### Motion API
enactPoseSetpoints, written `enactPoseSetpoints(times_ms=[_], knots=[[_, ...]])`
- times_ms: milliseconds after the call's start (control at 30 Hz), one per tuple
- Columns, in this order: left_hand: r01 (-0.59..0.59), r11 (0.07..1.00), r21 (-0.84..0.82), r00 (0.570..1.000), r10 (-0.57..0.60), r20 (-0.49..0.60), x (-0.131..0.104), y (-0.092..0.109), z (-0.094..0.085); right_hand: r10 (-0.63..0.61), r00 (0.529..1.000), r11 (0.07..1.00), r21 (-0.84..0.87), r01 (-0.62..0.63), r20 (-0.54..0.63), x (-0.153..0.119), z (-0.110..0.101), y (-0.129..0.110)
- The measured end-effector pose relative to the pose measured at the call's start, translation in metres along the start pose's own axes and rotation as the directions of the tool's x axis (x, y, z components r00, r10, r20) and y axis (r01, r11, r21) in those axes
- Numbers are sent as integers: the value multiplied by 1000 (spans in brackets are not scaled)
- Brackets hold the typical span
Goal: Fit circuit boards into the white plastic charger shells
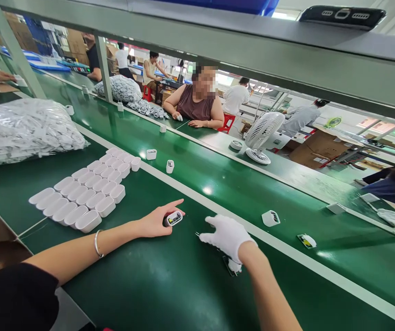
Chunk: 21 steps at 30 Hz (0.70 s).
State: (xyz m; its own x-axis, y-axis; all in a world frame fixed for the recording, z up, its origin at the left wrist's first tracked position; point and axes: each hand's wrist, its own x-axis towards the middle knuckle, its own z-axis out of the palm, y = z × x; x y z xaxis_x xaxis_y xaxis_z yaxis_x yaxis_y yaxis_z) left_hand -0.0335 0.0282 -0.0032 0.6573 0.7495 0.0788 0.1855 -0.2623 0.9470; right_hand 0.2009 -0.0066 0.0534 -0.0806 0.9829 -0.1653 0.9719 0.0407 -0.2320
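My bare left hand [156, 222] grips a small white plastic housing [174, 219] between thumb and fingers, its index finger stretched out past it. The housing's open end faces up and shows a circuit board with a yellow part inside. To the right, my right hand [228, 235] wears a white glove and is curled palm down over the green surface. Thin metal tips [197, 234] poke out beside its thumb; what they belong to is hidden by the hand. Partly under that wrist is a small circuit board [232, 266] with a white part.
Rows of white housings [80, 195] stand at left, near a clear bag of white parts [25, 131]. Along the green belt [214, 177] are filled housings [270, 218] and a loose board [307, 241]. A co-worker [200, 99] sits opposite, left of a fan [264, 131]. A shelf beam [197, 34] crosses above.
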Motion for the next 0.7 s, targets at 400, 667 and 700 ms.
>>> enactPoseSetpoints(times_ms=[400, 667, 700], knots=[[210, 948, -239, 976, -189, 110, 1, 10, 0, -29, 977, 977, 212, -17, 212, 3, 7, 2], [242, 945, -220, 970, -243, 26, 0, 9, 11, -195, 972, 948, 229, 222, -135, -4, 8, -20], [245, 946, -212, 968, -249, 7, 0, 8, 13, -231, 961, 955, 152, 254, -154, -5, 7, -23]])
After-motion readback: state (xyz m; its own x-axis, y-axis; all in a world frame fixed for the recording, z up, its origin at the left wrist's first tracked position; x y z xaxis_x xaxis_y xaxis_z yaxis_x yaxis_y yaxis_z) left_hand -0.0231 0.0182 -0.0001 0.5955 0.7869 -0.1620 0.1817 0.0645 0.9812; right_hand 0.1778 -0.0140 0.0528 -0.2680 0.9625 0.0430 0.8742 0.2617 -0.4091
